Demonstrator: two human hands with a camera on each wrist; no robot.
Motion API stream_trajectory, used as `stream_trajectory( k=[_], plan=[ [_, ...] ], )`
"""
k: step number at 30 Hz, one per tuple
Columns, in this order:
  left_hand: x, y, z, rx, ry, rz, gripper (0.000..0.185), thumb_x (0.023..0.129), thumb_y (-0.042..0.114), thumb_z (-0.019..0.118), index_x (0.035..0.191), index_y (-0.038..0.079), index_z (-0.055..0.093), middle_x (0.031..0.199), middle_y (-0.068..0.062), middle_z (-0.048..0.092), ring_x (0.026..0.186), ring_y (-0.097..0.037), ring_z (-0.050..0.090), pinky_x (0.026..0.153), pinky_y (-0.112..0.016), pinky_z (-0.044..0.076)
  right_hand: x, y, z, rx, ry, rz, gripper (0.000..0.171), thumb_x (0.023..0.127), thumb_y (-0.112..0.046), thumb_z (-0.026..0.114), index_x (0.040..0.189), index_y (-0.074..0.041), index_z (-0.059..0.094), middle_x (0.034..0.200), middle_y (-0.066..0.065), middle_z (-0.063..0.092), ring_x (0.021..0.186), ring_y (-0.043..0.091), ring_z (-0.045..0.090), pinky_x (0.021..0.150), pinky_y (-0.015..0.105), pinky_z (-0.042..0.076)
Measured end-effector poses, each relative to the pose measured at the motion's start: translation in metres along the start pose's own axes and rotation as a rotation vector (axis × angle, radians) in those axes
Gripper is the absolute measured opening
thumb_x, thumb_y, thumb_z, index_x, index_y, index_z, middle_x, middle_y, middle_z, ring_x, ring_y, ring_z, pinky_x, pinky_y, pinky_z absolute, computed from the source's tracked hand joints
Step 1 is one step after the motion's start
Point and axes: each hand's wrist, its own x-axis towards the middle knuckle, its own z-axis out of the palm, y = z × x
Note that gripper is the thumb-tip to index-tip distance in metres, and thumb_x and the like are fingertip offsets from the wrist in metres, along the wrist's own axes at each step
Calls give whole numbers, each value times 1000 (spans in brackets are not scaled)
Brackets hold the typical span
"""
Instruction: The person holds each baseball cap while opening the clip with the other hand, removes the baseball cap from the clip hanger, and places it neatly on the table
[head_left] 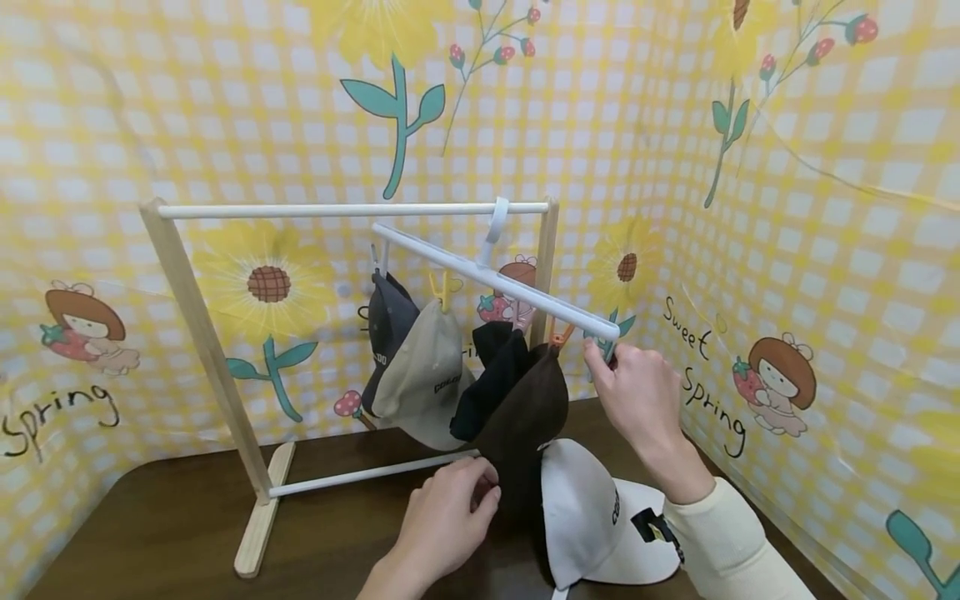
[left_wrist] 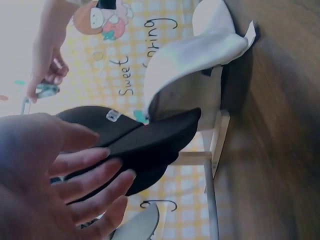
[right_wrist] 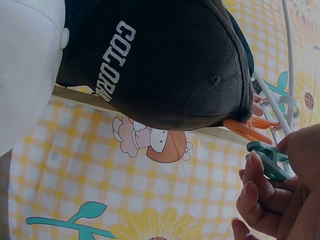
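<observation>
Head view: nearest the camera, the left hand [head_left: 448, 518] rests its loosely curled fingers against the lower edge of the dark brown cap [head_left: 525, 417], which hangs from an orange clip [head_left: 558, 337] on the white clip hanger [head_left: 495, 279]. A white cap [head_left: 592, 512] lies on the brown table [head_left: 172, 525] just beside it. The right hand [head_left: 637, 392] pinches the green clip [head_left: 604, 346] at the hanger's near end. The hanger hooks over the top rod of a wooden rack [head_left: 195, 333]; a grey cap [head_left: 388, 321], a beige cap [head_left: 427, 375] and a black cap [head_left: 491, 375] hang further along it.

Left wrist view: the left hand's fingers [left_wrist: 95, 170] lie fairly straight, touching the dark brown cap's brim [left_wrist: 155, 140]; the white cap [left_wrist: 200, 55] sits beyond.

Right wrist view: the right hand's fingertips [right_wrist: 257, 175] squeeze the green clip [right_wrist: 267, 157], just beside the orange clip [right_wrist: 245, 131] gripping the dark brown cap [right_wrist: 160, 60].
</observation>
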Motion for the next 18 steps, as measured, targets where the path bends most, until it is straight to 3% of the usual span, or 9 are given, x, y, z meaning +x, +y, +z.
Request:
stream_trajectory(
  k=[4,8,13,18],
  plan=[
    [0,-4,-8,-10,121,-69,22,97,26,70,117,18,68,106,4,61,71,-6,59,57,-33,43,1,-2,-1,-9,7,9,61,104,-47,52,53,-15,40,49,-1,35,42,18,31,40,31,24],
    [3,-5,-12,-43,196,-94,43,97,28,70,137,17,59,125,-2,56,77,-5,62,58,-33,45,3,-2,-2,-18,25,8,61,103,-46,53,53,-14,40,49,0,36,42,19,32,40,32,24],
    [2,-4,-13,-128,182,-111,48,98,28,70,142,18,54,124,0,57,74,0,58,61,-32,45,1,-4,0,-31,11,-5,61,104,-47,51,53,-14,40,47,-1,34,41,18,30,40,31,22],
    [0,-5,-11,-217,184,-129,49,99,27,69,143,17,52,137,-9,49,76,-1,61,64,-33,45,-2,-7,2,-32,-3,-5,61,104,-45,50,53,-14,41,47,-1,34,41,18,29,40,30,22]
  ],
)
